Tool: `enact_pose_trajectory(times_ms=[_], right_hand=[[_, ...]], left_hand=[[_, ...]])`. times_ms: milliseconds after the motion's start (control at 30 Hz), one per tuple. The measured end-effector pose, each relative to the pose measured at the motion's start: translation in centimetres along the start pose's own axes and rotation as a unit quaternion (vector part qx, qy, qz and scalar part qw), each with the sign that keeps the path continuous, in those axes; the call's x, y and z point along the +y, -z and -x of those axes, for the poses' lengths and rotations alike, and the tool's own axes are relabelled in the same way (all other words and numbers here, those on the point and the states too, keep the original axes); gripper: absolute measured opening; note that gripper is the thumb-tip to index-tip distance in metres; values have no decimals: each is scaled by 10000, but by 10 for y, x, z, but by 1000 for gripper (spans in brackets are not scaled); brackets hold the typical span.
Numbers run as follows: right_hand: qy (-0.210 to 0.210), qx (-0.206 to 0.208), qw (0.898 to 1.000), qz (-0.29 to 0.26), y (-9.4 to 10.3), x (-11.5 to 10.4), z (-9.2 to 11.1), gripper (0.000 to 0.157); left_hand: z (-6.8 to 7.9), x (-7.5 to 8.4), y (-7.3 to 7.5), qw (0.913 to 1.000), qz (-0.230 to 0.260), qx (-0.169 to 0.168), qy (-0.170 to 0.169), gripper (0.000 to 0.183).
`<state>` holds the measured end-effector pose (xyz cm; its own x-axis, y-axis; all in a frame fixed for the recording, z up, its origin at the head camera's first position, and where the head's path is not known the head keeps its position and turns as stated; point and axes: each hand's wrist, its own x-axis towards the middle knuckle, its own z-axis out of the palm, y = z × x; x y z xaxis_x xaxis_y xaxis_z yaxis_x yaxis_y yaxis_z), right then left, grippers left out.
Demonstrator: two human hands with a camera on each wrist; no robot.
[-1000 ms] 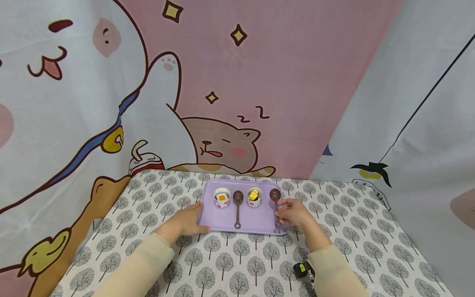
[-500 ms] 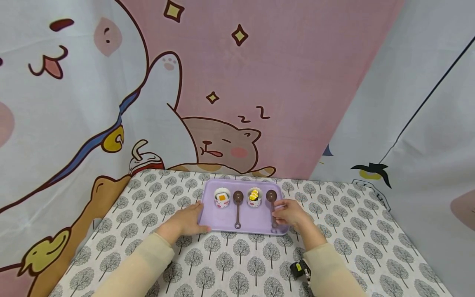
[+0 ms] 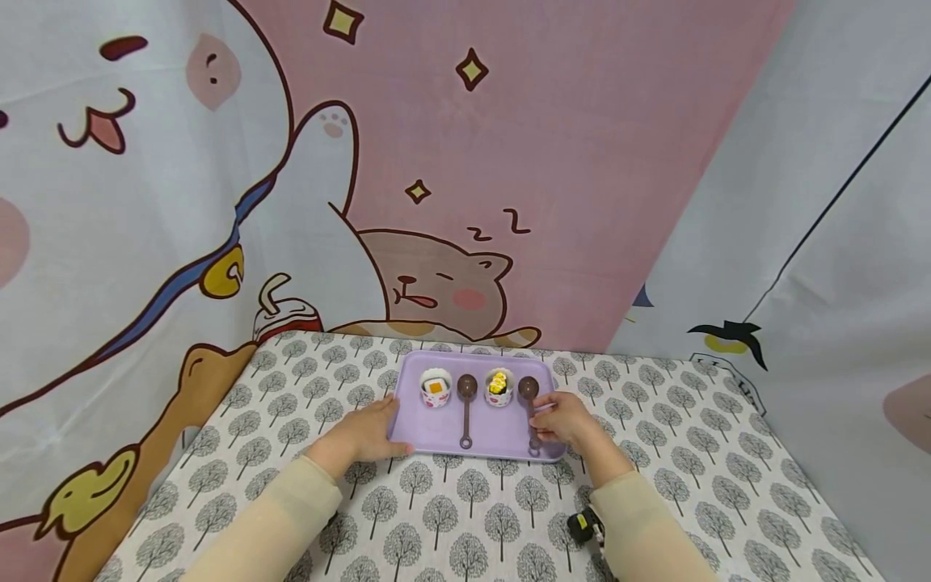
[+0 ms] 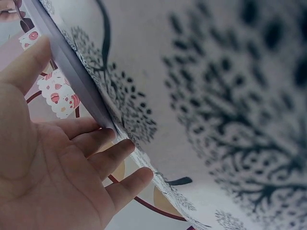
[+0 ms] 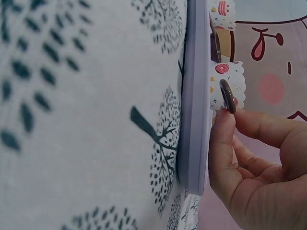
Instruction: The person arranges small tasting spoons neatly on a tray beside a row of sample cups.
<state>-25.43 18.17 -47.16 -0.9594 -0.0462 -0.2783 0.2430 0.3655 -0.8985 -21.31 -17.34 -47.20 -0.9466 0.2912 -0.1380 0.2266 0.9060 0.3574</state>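
Observation:
A lilac tray bears two brown measuring spoons and two patterned paper cups. My right hand pinches the handle of the right spoon. Its ringed end pokes out above the fingertips in the right wrist view. My left hand rests along the tray's left edge, fingers extended and thumb at the front corner. The other spoon lies between the left cup, which has a white-and-orange piece in it, and the right cup, with a yellow-and-black piece.
The tray lies toward the back of a table covered with a tree-print cloth. Behind it hangs a cartoon-printed curtain. A small black device sits by the right sleeve.
My right hand has shifted the right spoon leftward across the tray, closer to the right cup, and its handle now slants slightly. The left hand has stayed at the tray's edge.

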Motion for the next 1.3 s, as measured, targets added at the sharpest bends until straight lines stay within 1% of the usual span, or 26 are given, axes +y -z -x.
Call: enact_pose_trajectory(times_ms=[200,400,667,867,1033,1300], right_hand=[[-6,23,9999,114,-3,2,-3,38],[-25,9,9997,245,-4,1,-4,39],[-81,58,9996,248,-6,0,-5,38],[-76,15,9997,249,-7,0,-5,37],[-173,18,9996,232,-8,1,-7,37],[-167,50,9991,391,-7,0,-8,37]], left_hand=[[0,0,1,10000,-55,-26,-10,101],[1,1,2,10000,23,-9,-4,100],[1,2,3,10000,-36,-48,20,100],[2,3,3,10000,-23,-55,-5,99],[3,3,3,10000,-14,-59,-23,100],[2,2,3,10000,16,-47,-56,100]])
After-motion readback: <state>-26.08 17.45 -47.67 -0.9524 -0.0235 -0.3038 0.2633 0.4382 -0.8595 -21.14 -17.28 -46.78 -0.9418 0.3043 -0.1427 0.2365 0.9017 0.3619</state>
